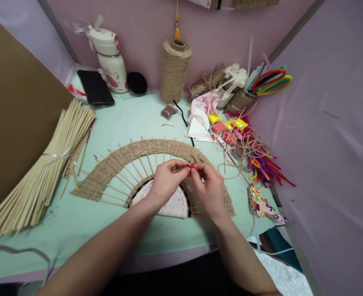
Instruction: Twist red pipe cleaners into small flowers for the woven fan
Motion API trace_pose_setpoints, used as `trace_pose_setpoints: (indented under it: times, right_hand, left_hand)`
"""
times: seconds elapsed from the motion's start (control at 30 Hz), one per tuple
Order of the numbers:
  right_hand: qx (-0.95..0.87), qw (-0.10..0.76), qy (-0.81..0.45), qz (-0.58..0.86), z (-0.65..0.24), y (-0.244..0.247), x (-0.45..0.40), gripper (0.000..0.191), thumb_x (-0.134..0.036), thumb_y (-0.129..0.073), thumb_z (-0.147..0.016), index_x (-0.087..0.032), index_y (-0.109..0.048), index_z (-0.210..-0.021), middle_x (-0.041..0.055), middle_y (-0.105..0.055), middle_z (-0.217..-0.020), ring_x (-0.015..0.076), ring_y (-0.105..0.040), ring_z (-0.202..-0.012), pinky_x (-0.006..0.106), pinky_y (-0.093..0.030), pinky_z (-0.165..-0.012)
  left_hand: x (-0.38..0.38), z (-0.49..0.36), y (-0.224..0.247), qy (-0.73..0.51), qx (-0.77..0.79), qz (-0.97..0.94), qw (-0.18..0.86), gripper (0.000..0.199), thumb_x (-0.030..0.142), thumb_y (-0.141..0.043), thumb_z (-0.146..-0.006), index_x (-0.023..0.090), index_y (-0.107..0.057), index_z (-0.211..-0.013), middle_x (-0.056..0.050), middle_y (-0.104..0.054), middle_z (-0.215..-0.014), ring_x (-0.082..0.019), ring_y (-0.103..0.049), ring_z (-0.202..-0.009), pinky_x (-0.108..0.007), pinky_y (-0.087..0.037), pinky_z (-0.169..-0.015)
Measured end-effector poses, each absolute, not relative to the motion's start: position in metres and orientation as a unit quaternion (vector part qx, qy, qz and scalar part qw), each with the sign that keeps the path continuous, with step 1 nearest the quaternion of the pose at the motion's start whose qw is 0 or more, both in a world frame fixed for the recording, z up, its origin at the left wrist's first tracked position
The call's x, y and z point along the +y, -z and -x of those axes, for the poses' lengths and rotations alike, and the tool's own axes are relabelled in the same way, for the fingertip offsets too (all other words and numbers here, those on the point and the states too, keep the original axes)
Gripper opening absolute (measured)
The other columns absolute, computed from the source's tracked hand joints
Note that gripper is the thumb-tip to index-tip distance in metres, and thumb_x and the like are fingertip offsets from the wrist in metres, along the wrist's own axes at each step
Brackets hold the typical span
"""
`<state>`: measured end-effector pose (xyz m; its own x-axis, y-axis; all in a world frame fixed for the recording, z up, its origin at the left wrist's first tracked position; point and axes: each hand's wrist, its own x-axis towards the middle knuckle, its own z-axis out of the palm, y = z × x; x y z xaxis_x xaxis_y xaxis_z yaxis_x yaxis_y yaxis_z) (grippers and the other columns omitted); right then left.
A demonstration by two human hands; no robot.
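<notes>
My left hand (168, 179) and my right hand (210, 190) meet over the middle of the mat, both pinching a small red piece (189, 166) between thumb and fingertips. Its exact kind is partly covered by the fingers. Beneath them lies a fan-shaped weaving (107, 172) of twine on thin wooden sticks. At its base a pale pink, patterned half-round panel (172, 206) is edged in black. Past the weaving's upper rim lies a black fuzzy strip (183, 115).
Left stands a bundle of wooden sticks (50, 172), with a phone (95, 87) and bottle (112, 65) behind. A twine spool (175, 72) is at the back. Right are clay packets (220, 127), pipe cleaners (270, 164), scissors (272, 80) and a patterned glue gun (263, 204).
</notes>
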<state>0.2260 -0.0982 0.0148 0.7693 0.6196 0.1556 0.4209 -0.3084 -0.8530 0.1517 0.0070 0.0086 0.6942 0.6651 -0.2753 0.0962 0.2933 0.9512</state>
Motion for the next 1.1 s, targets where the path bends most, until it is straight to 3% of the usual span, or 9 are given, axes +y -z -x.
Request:
trace_pose_setpoints:
  times: [0.1, 0.23, 0.3, 0.5, 0.63, 0.7, 0.9, 1.1]
  right_hand:
    - [-0.314, 0.504, -0.085, 0.800, -0.223, -0.013, -0.095, 0.012, -0.030, -0.057, -0.084, -0.020, -0.064, -0.084, 0.0035, -0.065, -0.081, 0.0179, -0.057, -0.077, 0.032, -0.045, -0.074]
    - [-0.221, 0.588, -0.258, 0.734, -0.233, -0.010, -0.092, 0.017, -0.035, -0.060, -0.081, -0.019, -0.065, -0.084, 0.0009, -0.065, -0.075, 0.0145, -0.056, -0.065, 0.028, -0.045, -0.063]
    - [-0.217, 0.594, -0.280, 0.722, -0.238, -0.009, -0.092, 0.017, -0.034, -0.062, -0.080, -0.018, -0.065, -0.082, 0.0004, -0.065, -0.075, 0.0139, -0.056, -0.064, 0.026, -0.044, -0.062]
    - [-0.318, 0.469, -0.131, 0.814, -0.231, -0.014, -0.097, 0.013, -0.030, -0.058, -0.082, -0.019, -0.065, -0.081, 0.0020, -0.066, -0.075, 0.0160, -0.057, -0.068, 0.029, -0.043, -0.066]
    - [-0.381, 0.421, -0.015, 0.823, -0.222, -0.012, -0.097, 0.011, -0.027, -0.055, -0.083, -0.020, -0.063, -0.079, 0.0035, -0.063, -0.076, 0.0174, -0.055, -0.071, 0.031, -0.043, -0.070]
    - [-0.370, 0.443, -0.028, 0.816, -0.222, -0.009, -0.096, 0.011, -0.027, -0.055, -0.082, -0.020, -0.062, -0.078, 0.0036, -0.063, -0.077, 0.0174, -0.055, -0.072, 0.032, -0.043, -0.072]
    - [-0.183, 0.602, -0.229, 0.743, -0.229, -0.008, -0.090, 0.017, -0.035, -0.060, -0.078, -0.018, -0.062, -0.082, 0.0011, -0.065, -0.074, 0.0152, -0.057, -0.067, 0.028, -0.047, -0.065]
    - [-0.217, 0.584, -0.198, 0.757, -0.232, -0.012, -0.093, 0.017, -0.034, -0.061, -0.079, -0.018, -0.065, -0.082, 0.0010, -0.066, -0.077, 0.0156, -0.058, -0.071, 0.028, -0.045, -0.069]
  left_hand:
    - [0.006, -0.152, -0.010, -0.196, 0.361, -0.549, 0.728, 0.011, 0.021, -0.069, -0.064, 0.015, -0.068, -0.073, -0.002, -0.070, -0.073, -0.015, -0.064, -0.071, -0.026, -0.049, -0.070]
    - [0.007, -0.154, -0.010, -0.190, 0.363, -0.501, 0.762, 0.013, 0.023, -0.070, -0.064, 0.015, -0.066, -0.074, 0.000, -0.067, -0.067, -0.012, -0.061, -0.062, -0.024, -0.047, -0.063]
    - [0.009, -0.154, -0.009, -0.182, 0.347, -0.505, 0.769, 0.014, 0.024, -0.070, -0.065, 0.015, -0.066, -0.075, 0.000, -0.066, -0.066, -0.012, -0.060, -0.062, -0.024, -0.047, -0.062]
    - [0.008, -0.151, -0.009, -0.195, 0.322, -0.644, 0.666, 0.007, 0.019, -0.062, -0.068, 0.017, -0.065, -0.075, 0.000, -0.067, -0.074, -0.014, -0.062, -0.072, -0.025, -0.047, -0.069]
    - [0.004, -0.152, -0.007, -0.200, 0.348, -0.631, 0.664, 0.007, 0.019, -0.060, -0.067, 0.017, -0.064, -0.073, 0.000, -0.067, -0.073, -0.014, -0.062, -0.071, -0.026, -0.047, -0.070]
    - [0.004, -0.153, -0.007, -0.198, 0.357, -0.608, 0.681, 0.006, 0.019, -0.061, -0.066, 0.017, -0.064, -0.071, 0.000, -0.066, -0.071, -0.014, -0.061, -0.069, -0.025, -0.047, -0.067]
    - [0.007, -0.155, -0.011, -0.170, 0.349, -0.512, 0.767, 0.015, 0.027, -0.065, -0.069, 0.015, -0.066, -0.076, -0.001, -0.066, -0.069, -0.012, -0.060, -0.063, -0.024, -0.047, -0.063]
    - [0.008, -0.154, -0.009, -0.177, 0.329, -0.542, 0.753, 0.019, 0.020, -0.070, -0.064, 0.014, -0.065, -0.081, -0.003, -0.069, -0.079, -0.013, -0.063, -0.076, -0.025, -0.049, -0.073]
